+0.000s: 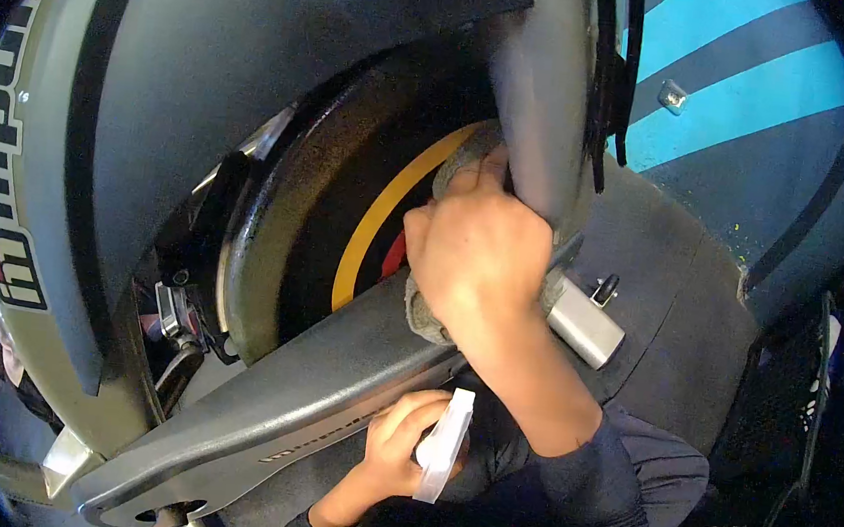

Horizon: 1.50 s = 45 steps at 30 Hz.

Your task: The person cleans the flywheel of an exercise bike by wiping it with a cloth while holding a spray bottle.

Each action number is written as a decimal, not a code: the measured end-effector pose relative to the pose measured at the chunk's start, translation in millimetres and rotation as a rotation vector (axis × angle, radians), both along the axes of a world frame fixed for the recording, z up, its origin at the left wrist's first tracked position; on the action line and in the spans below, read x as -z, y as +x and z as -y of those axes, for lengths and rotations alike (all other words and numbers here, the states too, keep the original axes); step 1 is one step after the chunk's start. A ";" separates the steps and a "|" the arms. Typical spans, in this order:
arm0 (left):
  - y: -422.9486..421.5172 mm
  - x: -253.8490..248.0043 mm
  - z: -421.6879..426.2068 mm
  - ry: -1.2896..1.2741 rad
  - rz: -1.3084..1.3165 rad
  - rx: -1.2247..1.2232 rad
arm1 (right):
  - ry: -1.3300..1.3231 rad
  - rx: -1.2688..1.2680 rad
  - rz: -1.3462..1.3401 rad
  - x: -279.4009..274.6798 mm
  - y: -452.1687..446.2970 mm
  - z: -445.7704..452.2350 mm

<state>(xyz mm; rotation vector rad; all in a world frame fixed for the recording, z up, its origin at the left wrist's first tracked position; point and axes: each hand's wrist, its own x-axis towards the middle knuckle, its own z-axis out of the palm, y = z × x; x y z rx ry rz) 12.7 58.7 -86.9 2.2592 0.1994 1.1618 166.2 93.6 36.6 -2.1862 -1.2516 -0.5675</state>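
My right hand [483,254] is closed on a grey cloth [425,316], pressing it against the exercise bike near the flywheel [293,192] and the grey frame tube [545,114]. Part of the cloth shows past both sides of the hand; the fingertips are hidden. Lower down, my left hand [401,440] is wrapped around what looks like a spray bottle [444,448]. Only its white top shows well. Between the hands and the flywheel runs the long dark chain cover [301,378]. A yellow ring [371,219] marks the flywheel.
The bike's curved frame [21,138] with lettering rises at the left. A silver block [585,323] sticks out right of my right hand. A pedal or crank [174,518] is at bottom left. Black mesh [754,483] stands at the right, beside a blue striped floor [727,110].
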 end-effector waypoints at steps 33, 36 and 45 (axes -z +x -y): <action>-0.2 -4.0 4.6 -0.060 -0.009 -0.040 | 0.179 -0.170 0.027 -8.4 -8.7 21.4; -1.9 8.6 4.9 -0.164 -0.056 -0.085 | 0.086 -0.245 0.061 -8.2 -37.6 32.5; -1.9 1.9 0.7 -0.054 -0.038 -0.057 | 0.126 -0.076 0.151 -0.3 -17.5 13.1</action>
